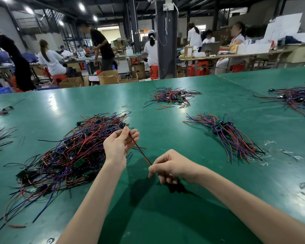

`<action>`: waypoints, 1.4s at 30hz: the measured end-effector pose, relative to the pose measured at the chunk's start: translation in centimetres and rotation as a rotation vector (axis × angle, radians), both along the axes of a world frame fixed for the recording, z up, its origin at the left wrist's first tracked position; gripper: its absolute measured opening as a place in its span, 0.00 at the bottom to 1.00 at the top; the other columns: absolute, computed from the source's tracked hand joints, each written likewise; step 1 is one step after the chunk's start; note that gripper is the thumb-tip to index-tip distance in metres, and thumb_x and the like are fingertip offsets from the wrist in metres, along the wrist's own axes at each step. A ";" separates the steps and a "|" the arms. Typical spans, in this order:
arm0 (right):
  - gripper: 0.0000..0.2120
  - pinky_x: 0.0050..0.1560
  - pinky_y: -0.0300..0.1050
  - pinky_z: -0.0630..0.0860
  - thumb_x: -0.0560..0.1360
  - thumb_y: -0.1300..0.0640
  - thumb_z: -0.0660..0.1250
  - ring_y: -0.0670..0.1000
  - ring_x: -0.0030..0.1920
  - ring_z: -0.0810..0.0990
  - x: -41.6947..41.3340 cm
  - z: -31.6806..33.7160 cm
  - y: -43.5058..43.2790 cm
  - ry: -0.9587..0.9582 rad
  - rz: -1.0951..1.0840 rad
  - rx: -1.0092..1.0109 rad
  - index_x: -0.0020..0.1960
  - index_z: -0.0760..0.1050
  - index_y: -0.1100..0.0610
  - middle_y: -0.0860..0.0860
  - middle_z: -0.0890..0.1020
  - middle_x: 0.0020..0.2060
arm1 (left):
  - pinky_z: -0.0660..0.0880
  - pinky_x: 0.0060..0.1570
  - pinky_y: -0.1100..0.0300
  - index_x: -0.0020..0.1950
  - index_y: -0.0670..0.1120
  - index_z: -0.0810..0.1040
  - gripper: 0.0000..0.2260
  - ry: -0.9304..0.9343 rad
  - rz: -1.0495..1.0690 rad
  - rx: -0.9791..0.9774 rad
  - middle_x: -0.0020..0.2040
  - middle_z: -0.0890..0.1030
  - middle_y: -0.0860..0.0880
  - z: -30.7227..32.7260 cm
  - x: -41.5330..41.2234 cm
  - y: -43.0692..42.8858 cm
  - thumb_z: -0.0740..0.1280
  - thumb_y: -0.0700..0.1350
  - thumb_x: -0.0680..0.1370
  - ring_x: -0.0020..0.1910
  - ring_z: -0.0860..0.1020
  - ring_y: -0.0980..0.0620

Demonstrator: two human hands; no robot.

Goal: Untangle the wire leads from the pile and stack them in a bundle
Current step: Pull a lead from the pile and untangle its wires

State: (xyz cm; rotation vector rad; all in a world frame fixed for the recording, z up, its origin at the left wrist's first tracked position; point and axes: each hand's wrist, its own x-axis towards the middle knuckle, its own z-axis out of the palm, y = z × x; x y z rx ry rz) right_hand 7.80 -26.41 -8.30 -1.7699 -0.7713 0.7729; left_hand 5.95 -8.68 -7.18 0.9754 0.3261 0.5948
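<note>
Fingers [125, 133] of left hand [121, 143] and right hand [169, 166] pinch one red-and-black wire lead [139, 149] taut; modest aligned red-blue-black bundle [225, 134] stacked, large tangled wire pile [69, 152] yet to sort.

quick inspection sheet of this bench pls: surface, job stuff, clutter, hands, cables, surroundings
surface: green table, glossy, reflecting the ceiling lights.
job's things: tangled pile on the left; tidier bundle on the right; one red-black lead lifted between the hands.
clutter: rubber band, plastic scraps, a far pile and a right-edge pile of wires.
grippers: left hand holds the lead's upper end beside the tangled pile; right hand pinches its lower end.
cables: the lead runs straight between the two hands; nothing else seen beyond the wire piles.
surroundings: people working at benches, red stools, cardboard boxes.
</note>
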 end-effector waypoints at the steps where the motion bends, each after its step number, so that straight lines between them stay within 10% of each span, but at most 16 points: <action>1: 0.09 0.19 0.34 0.64 0.76 0.58 0.66 0.44 0.19 0.69 0.0 0.0 0.0 0.012 -0.001 0.004 0.40 0.81 0.58 0.50 0.77 0.22 | 0.78 0.31 0.64 0.44 0.40 0.74 0.04 -0.002 0.002 0.002 0.34 0.84 0.45 0.1 0.0 0.1 0.65 0.39 0.78 0.32 0.83 0.52; 17: 0.15 0.19 0.34 0.65 0.78 0.50 0.64 0.43 0.21 0.65 0.5 0.0 -0.2 -0.044 0.062 0.032 0.49 0.82 0.62 0.50 0.84 0.38 | 0.78 0.31 0.64 0.44 0.39 0.74 0.05 0.023 -0.057 0.089 0.33 0.83 0.45 0.1 -0.4 -1.8 0.65 0.38 0.78 0.31 0.83 0.52; 42: 0.08 0.16 0.32 0.59 0.78 0.64 0.61 0.42 0.17 0.64 1.1 0.2 -0.5 0.111 0.037 -0.059 0.49 0.79 0.65 0.50 0.84 0.32 | 0.79 0.32 0.62 0.43 0.40 0.72 0.05 -0.007 -0.021 0.208 0.33 0.83 0.43 -0.5 -0.3 -2.0 0.65 0.37 0.78 0.33 0.83 0.49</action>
